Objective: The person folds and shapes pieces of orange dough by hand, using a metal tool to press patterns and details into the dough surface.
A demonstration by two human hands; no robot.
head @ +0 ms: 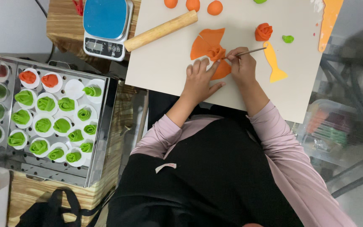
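My left hand [198, 80] lies on the pale work board [164, 63] on the counter, fingers spread and extended; the fingertips press the lower edge of the orange dough sheets [206, 42]. It grips nothing. My right hand [242, 67] is closed in a pen-style pinch around a thin stick [251, 51], which slants up and to the right out of the fingers. The working end of the stick meets the gathered centre of the dough, where the overlapping flat rounds bunch together [217, 52].

The dough sheets sit near the middle of the board, directly ahead of both hands, fanned upward and leftward from the gathered point, with one round lying under my hands.

Other items on the board:
- A finished orange dough rose [264, 32], just right of the stick's free end.
- A yellow fish-shaped cutter [274, 63], beside my right hand.
- A small green dough lump [288, 39].
- Three orange dough balls [193, 5] at the far edge.
- A wooden rolling pin [161, 30], lying diagonally at the board's left corner.

Off the board, to the left: a digital scale [105, 26] with a blue platform, and a steel steamer tray [101, 138] holding rows of green rolled dough pieces [43, 125] and two orange ones on white paper rounds.
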